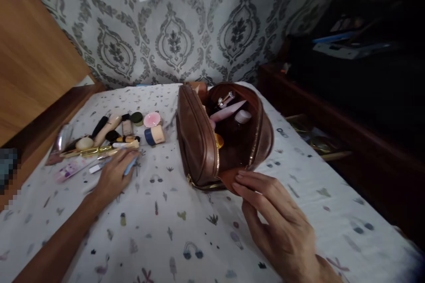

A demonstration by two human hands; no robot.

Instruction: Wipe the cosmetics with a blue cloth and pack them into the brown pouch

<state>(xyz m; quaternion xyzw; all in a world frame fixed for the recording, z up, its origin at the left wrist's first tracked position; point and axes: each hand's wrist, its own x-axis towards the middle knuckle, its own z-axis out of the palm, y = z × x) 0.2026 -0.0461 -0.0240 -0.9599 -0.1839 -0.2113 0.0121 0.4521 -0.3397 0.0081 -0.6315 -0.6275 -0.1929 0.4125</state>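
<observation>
A brown leather toiletry bag (199,141) stands unzipped on a white patterned bedsheet (186,234). Inside it I see a pink tube (229,111), a white cap and a yellow item. My right hand (275,221) rests at the bag's near end, fingertips pinching its brown pull tab (232,180). My left hand (114,174) lies on the sheet to the left, fingers curled over a thin blue stick (130,166). Beyond it lies a cluster of cosmetics (113,137): brushes, tubes, a pink compact (152,119) and a small jar (154,135).
A wooden headboard (36,62) rises at the left. Patterned wallpaper (186,31) backs the bed. At the right a dark wooden unit (332,110) with an open drawer holds clutter. Bare sheet lies in front of both hands.
</observation>
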